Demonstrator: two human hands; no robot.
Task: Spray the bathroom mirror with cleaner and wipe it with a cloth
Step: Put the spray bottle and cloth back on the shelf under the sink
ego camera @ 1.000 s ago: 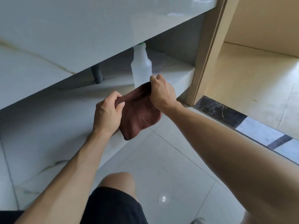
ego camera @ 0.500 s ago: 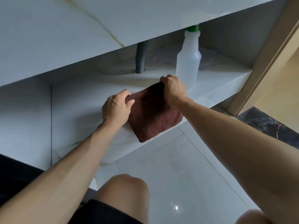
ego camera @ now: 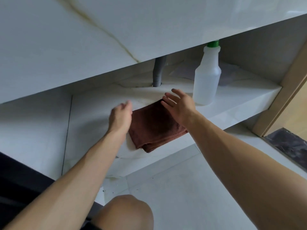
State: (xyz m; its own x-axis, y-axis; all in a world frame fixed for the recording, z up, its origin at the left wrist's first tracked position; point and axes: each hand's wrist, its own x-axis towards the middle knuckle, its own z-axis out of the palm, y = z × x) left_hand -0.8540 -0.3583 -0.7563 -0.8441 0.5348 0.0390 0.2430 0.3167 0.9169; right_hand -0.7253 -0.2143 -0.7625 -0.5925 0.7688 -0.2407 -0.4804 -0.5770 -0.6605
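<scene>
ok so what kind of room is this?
Most likely a bathroom, seen under a vanity: a marble-look counter above an open shelf, a grey drain pipe dropping through it, and glossy floor tiles. No mirror is in view.

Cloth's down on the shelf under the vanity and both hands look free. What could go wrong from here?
1. The folded brown cloth lies at the shelf front, one corner past the edge; a brush from the left hand might drop it onto the floor.
2. The spray bottle stands tall and narrow just beyond the open right hand; a careless reach may tip it.
3. The counter slab hangs low over the bottle's green top, so lifting it straight up could knock it.
</scene>
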